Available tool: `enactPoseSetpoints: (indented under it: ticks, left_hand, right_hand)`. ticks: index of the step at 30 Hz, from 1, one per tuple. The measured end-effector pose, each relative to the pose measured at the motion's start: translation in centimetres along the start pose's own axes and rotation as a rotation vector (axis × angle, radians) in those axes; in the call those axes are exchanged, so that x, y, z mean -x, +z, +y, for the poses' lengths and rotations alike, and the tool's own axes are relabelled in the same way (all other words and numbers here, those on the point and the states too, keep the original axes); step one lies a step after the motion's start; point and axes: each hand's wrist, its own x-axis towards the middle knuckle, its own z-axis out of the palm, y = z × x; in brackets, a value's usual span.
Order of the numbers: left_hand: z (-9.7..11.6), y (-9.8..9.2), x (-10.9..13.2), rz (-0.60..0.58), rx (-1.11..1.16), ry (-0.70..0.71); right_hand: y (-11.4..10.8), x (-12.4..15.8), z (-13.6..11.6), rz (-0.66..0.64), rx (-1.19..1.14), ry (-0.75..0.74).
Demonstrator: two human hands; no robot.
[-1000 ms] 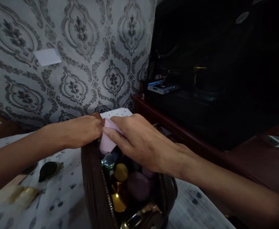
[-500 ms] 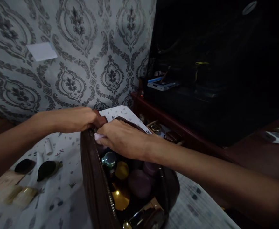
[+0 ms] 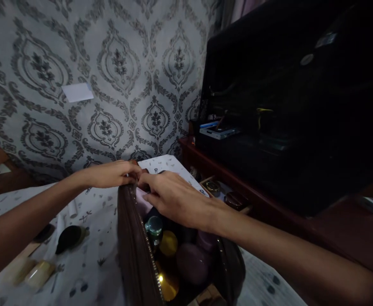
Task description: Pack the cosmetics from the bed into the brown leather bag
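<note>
A dark brown zippered bag (image 3: 127, 250) stands unzipped on the patterned cloth. At its far end my left hand (image 3: 121, 173) is closed on the bag's edge, beside a reddish-brown strap or tab. My right hand (image 3: 173, 197) reaches over the opening, fingers curled in at the same corner; what they grip is hidden. Just under my right thumb lies a pale pink item (image 3: 143, 204) inside the bag. Also in the bag are a teal glassy cap (image 3: 154, 226), a yellow round lid (image 3: 168, 243), a shiny gold piece (image 3: 167, 287) and a purple rounded container (image 3: 192, 263).
On the white printed cloth (image 3: 101, 238) at left lie a dark oval item (image 3: 69, 239), a cream-yellow bottle (image 3: 39, 274) and a white tube (image 3: 72, 208). A large black screen (image 3: 269, 76) stands at right on a reddish ledge. An open drawer holds a round gold-rimmed case (image 3: 212, 187).
The view has tilted up and shifted left. The pale pink item, earlier at my right fingers by the bag's edge, now shows lower inside the bag. Both hands stay at the far corner.
</note>
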Motion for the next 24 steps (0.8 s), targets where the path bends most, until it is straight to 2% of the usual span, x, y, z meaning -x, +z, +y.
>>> enactPoseSetpoints:
  ticks: [4, 10, 16, 20, 24]
  left_hand:
    - [-0.6, 0.6, -0.2, 0.022, 0.138, 0.03]
    - [-1.7, 1.2, -0.2, 0.011, 0.385, -0.065]
    - [-2.0, 1.3, -0.5, 0.015, 0.447, -0.036]
    - [-2.0, 1.2, -0.6, -0.015, 0.46, -0.051]
    - [-2.2, 1.3, -0.3, 0.002, 0.455, -0.065]
  right_hand:
    - [0.0, -0.3, -0.3, 0.003, 0.005, -0.017]
    - [-0.2, -0.1, -0.6, -0.028, 0.014, 0.026]
    - [-0.3, 0.3, -1.0, -0.028, -0.03, 0.042]
    - [-0.2, 0.5, -1.0, -0.006, -0.053, 0.039]
    - [0.1, 0.8, -0.8, 0.006, -0.097, 0.063]
